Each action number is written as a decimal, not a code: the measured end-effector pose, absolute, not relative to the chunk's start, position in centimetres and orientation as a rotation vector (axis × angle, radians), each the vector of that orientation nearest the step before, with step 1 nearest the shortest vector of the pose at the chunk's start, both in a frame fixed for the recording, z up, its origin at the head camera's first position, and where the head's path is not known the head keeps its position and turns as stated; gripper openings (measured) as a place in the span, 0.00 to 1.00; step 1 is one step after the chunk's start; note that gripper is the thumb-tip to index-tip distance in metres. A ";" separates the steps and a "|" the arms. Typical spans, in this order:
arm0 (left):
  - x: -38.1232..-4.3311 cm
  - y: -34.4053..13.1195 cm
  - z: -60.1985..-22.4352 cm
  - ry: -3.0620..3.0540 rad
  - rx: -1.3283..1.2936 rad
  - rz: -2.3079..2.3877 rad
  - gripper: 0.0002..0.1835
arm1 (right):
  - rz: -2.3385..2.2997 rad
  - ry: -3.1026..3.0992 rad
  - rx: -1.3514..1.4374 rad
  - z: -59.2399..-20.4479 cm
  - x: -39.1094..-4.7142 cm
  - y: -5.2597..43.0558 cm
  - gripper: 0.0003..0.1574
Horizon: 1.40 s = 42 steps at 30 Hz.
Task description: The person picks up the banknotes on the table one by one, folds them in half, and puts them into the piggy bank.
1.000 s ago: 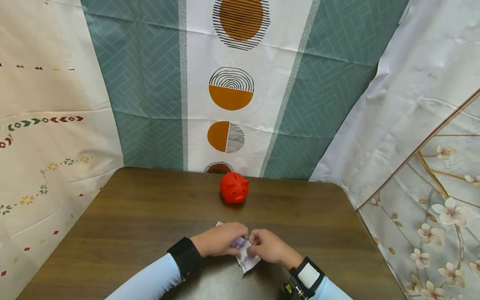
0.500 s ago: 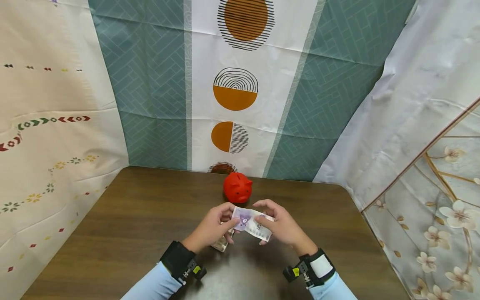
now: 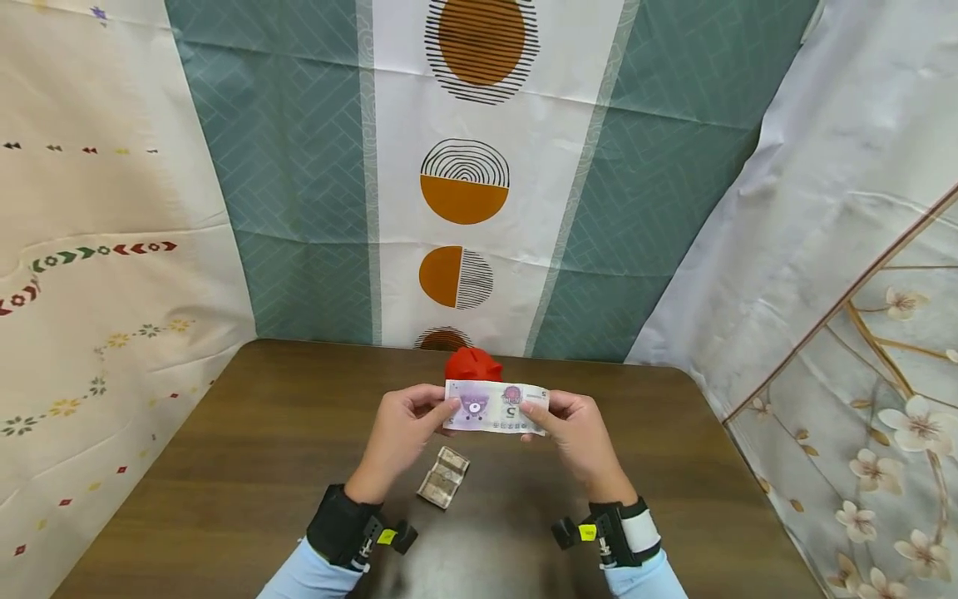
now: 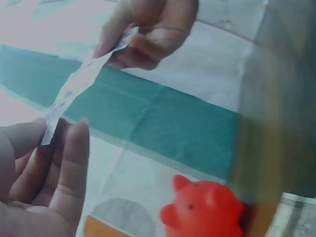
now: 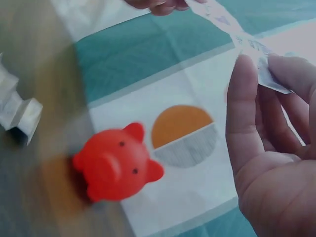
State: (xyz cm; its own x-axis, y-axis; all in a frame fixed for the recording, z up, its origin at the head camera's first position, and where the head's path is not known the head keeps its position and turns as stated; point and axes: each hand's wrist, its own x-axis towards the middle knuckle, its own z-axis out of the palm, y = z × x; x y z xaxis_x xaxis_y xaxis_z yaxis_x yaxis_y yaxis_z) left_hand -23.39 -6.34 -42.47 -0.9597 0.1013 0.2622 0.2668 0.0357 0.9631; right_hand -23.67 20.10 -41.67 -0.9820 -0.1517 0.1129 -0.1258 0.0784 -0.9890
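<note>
A purple-and-white banknote (image 3: 490,407) marked with a 5 is stretched nearly flat between both hands, raised over the table. My left hand (image 3: 407,428) pinches its left end between thumb and fingers; my right hand (image 3: 575,433) pinches the right end the same way. In the left wrist view the banknote (image 4: 79,84) shows almost edge-on, with slight creases. Behind it stands a red piggy bank (image 3: 474,363), its lower part covered by the note in the head view. A folded brownish banknote (image 3: 444,477) lies on the table below the hands.
The brown wooden table (image 3: 299,433) reaches back to a hanging cloth (image 3: 307,166) of green and white with round orange prints. More patterned cloth hangs at the left and right sides. Wrist cameras are strapped over light blue sleeves.
The crumpled purple banknote has been lifted from near the tabletop and spread out flat. Both hands have moved up and away from the front edge, uncovering the folded brownish note.
</note>
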 end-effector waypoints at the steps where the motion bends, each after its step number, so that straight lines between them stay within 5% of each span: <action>1: -23.3 -6.4 -42.2 -2.178 -0.382 -2.041 0.11 | -2.131 2.287 -0.285 -41.5 -23.4 20.1 0.20; 15: -21.2 -7.7 -39.4 -2.258 -0.404 -1.930 0.09 | -2.378 2.173 -0.390 -39.5 -20.8 19.6 0.04; 35: -21.2 -8.2 -39.0 -2.221 -0.505 -2.004 0.08 | -2.356 2.051 -0.377 -38.9 -20.4 19.7 0.08; 42: -21.2 -8.0 -39.0 -2.101 -0.634 -2.165 0.09 | -2.383 1.970 -0.571 -38.8 -20.4 19.8 0.13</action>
State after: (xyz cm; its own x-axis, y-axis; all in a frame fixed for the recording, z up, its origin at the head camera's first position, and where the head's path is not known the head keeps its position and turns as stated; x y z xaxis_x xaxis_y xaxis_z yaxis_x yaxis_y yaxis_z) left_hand -21.19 -8.05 -39.00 -0.9137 0.2389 0.3287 0.3214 -0.0701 0.9443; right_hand -20.44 19.75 -38.82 -0.9340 -0.2257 0.2770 -0.2296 -0.2147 -0.9493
